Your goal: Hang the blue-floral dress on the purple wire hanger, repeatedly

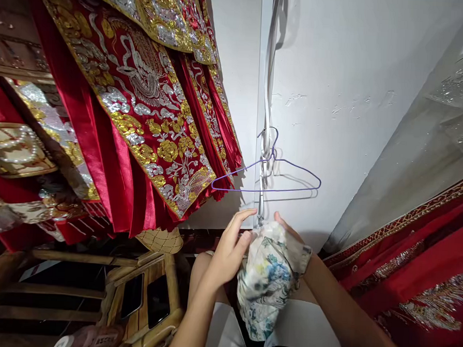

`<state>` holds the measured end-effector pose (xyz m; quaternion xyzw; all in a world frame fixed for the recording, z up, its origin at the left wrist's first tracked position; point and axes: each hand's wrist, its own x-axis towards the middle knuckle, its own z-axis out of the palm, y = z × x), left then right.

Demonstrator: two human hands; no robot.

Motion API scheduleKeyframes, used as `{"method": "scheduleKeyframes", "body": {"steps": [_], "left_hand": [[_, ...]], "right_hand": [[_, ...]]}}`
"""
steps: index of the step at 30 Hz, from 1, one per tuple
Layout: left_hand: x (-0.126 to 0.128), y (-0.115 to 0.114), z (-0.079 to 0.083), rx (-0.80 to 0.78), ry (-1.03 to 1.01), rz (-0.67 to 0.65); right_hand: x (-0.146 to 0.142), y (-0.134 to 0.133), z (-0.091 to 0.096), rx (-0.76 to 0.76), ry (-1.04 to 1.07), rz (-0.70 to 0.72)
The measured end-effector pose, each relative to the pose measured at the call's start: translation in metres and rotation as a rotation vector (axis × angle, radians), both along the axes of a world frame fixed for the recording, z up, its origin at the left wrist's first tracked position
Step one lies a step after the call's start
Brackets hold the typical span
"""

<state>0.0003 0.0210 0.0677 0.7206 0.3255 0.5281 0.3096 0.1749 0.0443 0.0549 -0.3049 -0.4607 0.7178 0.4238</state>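
One crumpled, thin floral cloth (268, 279) bunches in soft folds low in my head view. On my feed, the left hand (230, 248) is open beside it, fingers loosely curved; the cloth partly covers the right hand (287, 228), so I can't tell its grip. Beyond, a slim purple hanger (288, 191) hangs before the white wall (338, 55). Leftward, I see a red satin garment (153, 107) crusted with gold and silver sequins.
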Motion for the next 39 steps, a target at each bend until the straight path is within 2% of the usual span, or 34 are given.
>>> {"method": "scheduleKeyframes", "body": {"steps": [2, 4, 6, 7, 8, 9, 10, 12, 14, 15, 16, 17, 20, 23, 26, 30, 33, 36, 39], "left_hand": [[0.001, 0.015, -0.007, -0.095, 0.051, -0.157], [0.005, 0.020, -0.021, -0.165, 0.138, -0.278], [0.005, 0.019, -0.038, -0.176, 0.266, -0.346], [0.003, 0.018, -0.045, -0.169, 0.349, -0.371], [-0.002, 0.018, -0.049, -0.161, 0.442, -0.384], [-0.009, 0.018, -0.051, -0.155, 0.538, -0.377], [-0.018, 0.020, -0.050, -0.152, 0.629, -0.339], [-0.038, 0.025, -0.042, -0.144, 0.774, -0.184], [-0.056, 0.030, -0.026, -0.154, 0.897, -0.031], [-0.062, 0.033, -0.017, -0.168, 0.962, 0.032], [-0.067, 0.034, -0.008, -0.186, 1.024, 0.083], [-0.071, 0.034, 0.000, -0.203, 1.080, 0.121], [-0.074, 0.033, 0.019, -0.233, 1.207, 0.165], [-0.076, 0.034, 0.030, -0.314, 1.322, 0.131], [-0.079, 0.039, 0.036, -0.337, 1.418, 0.160], [-0.080, 0.047, 0.044, -0.262, 1.494, 0.294], [-0.078, 0.057, 0.054, -0.081, 1.393, 0.318], [-0.071, 0.070, 0.066, 0.136, 1.187, 0.351], [-0.058, 0.080, 0.078, 0.184, 0.916, 0.288]], "right_hand": [[0.005, -0.002, 0.014, -0.032, -0.065, 0.153], [0.016, -0.003, 0.030, 0.005, -0.225, 0.436], [0.032, -0.001, 0.048, 0.115, -0.420, 0.723], [0.042, 0.002, 0.057, 0.174, -0.503, 0.822], [0.051, 0.007, 0.064, 0.235, -0.572, 0.860], [0.061, 0.013, 0.069, 0.306, -0.629, 0.820], [0.069, 0.021, 0.072, 0.389, -0.687, 0.703], [0.081, 0.040, 0.071, 0.576, -0.836, 0.293], [0.085, 0.061, 0.061, 0.730, -1.006, -0.192], [0.084, 0.072, 0.054, 0.769, -1.074, -0.372], [0.083, 0.083, 0.047, 0.781, -1.128, -0.483], [0.081, 0.093, 0.039, 0.777, -1.165, -0.537], [0.077, 0.119, 0.016, 0.723, -1.229, -0.535], [0.081, 0.132, -0.003, 0.737, -1.305, -0.485], [0.094, 0.128, -0.013, 0.818, -1.360, -0.453], [0.117, 0.105, -0.011, 0.845, -1.316, -0.515], [0.131, 0.089, -0.002, 0.833, -1.210, -0.568], [0.137, 0.077, 0.007, 0.797, -1.082, -0.583], [0.129, 0.066, 0.014, 0.760, -0.927, -0.529]]}}
